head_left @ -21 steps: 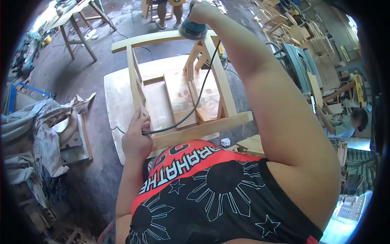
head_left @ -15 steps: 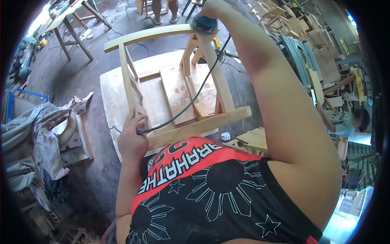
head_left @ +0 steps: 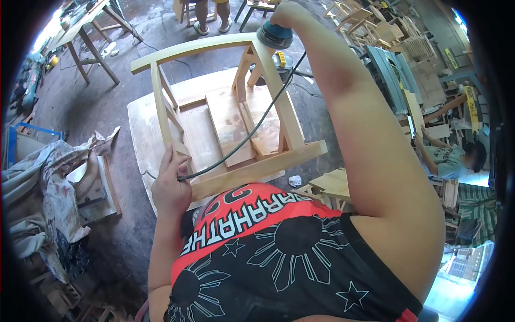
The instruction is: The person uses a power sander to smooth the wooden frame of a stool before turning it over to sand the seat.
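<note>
Two hands are ours, both clamped: our left hand grips the near corner of the wooden chair frame along with the black cord, while our right hand, partly cut off at the top edge, presses the sander onto the frame's far rail. Our shirt hides the frame's nearest edge. The frame stands on a round board surface over a concrete floor. Beyond stand a person's legs.
</note>
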Tool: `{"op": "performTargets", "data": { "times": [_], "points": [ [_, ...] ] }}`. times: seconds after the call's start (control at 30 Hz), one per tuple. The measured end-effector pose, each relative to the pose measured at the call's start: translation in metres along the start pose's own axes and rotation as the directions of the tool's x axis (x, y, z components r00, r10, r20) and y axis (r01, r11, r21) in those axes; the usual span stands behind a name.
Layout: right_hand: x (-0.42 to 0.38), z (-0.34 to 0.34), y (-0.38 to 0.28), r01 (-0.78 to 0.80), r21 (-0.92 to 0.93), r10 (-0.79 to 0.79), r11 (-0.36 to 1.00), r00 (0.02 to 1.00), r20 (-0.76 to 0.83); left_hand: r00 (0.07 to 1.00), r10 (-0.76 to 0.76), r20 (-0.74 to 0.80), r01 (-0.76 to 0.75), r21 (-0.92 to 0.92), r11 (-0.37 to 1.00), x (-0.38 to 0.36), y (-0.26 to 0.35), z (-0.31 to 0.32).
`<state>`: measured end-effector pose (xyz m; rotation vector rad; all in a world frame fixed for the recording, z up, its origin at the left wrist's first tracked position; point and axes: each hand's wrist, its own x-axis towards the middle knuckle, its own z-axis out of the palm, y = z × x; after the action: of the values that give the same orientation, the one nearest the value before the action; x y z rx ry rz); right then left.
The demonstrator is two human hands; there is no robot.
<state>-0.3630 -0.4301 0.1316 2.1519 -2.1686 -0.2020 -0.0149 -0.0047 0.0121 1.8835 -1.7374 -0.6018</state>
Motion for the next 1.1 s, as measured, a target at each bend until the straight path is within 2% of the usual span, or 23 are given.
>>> {"op": "performTargets", "data": {
  "times": [0.07,0.13,0.17,0.27,0.3,0.4,0.5,0.6,0.63,0.73,0.77,0.87,0.97,1.07,1.1],
  "points": [
    [0.002,0.007,-0.008,0.009,0.016,-0.010,1.000,0.999,0.030,1.000,-0.007,0.010,0.007,-0.001,1.000,0.000,-0.002,-0.001],
    [-0.006,0.001,-0.020,0.016,0.000,-0.016,1.000,0.999,0.042,0.997,0.057,-0.044,-0.056,0.030,0.998,-0.001,-0.008,0.003],
    [-0.004,0.007,-0.023,0.024,0.032,-0.022,0.999,0.999,-0.045,0.993,0.091,-0.074,-0.088,0.044,0.995,0.000,-0.010,0.004],
    [-0.032,-0.017,-0.046,0.242,-0.150,-0.276,0.959,0.921,-0.275,0.990,0.106,-0.096,-0.105,0.017,0.994,-0.001,-0.013,0.006],
    [-0.055,-0.036,-0.061,0.222,0.061,-0.199,0.973,0.943,-0.265,0.992,0.096,-0.088,-0.096,0.010,0.995,-0.002,-0.012,0.006],
    [-0.079,-0.064,-0.103,0.090,-0.034,-0.093,0.995,0.987,-0.130,0.995,0.071,-0.067,-0.072,-0.008,0.997,-0.003,-0.009,0.002],
    [-0.025,-0.019,-0.118,0.254,0.066,-0.245,0.965,0.962,-0.119,0.997,0.061,-0.055,-0.063,-0.018,0.998,-0.002,-0.009,0.002],
    [-0.002,-0.005,-0.157,0.383,-0.231,-0.427,0.894,0.886,-0.183,0.996,0.062,-0.066,-0.064,-0.022,0.998,-0.002,-0.010,0.001],
    [-0.028,-0.027,-0.175,0.343,-0.084,-0.353,0.936,0.922,-0.161,0.996,0.063,-0.070,-0.064,-0.021,0.998,-0.002,-0.010,0.002],
    [-0.019,-0.027,-0.208,0.463,-0.038,-0.463,0.886,0.874,-0.152,0.997,0.045,-0.057,-0.046,-0.017,0.999,-0.001,-0.009,0.000],
    [0.005,-0.017,-0.221,0.630,-0.226,-0.662,0.743,0.743,-0.103,0.998,0.034,-0.049,-0.035,-0.017,0.999,-0.002,-0.008,-0.001],
    [-0.024,-0.032,-0.256,0.532,0.031,-0.509,0.846,0.823,-0.253,0.998,0.025,-0.052,-0.025,-0.008,1.000,-0.003,-0.013,0.004],
    [-0.012,-0.039,-0.301,0.673,-0.252,-0.701,0.696,0.713,-0.031,0.999,0.023,-0.046,-0.024,-0.025,0.999,-0.003,-0.011,0.001],
    [-0.045,-0.054,-0.330,0.524,0.067,-0.512,0.849,0.848,-0.134,1.000,0.023,-0.021,-0.023,-0.015,1.000,-0.002,-0.014,0.001],
    [-0.038,-0.047,-0.338,0.592,0.032,-0.579,0.805,0.797,-0.173,1.000,0.022,-0.016,-0.023,-0.021,1.000,-0.003,-0.014,0.000]
  ]
}}
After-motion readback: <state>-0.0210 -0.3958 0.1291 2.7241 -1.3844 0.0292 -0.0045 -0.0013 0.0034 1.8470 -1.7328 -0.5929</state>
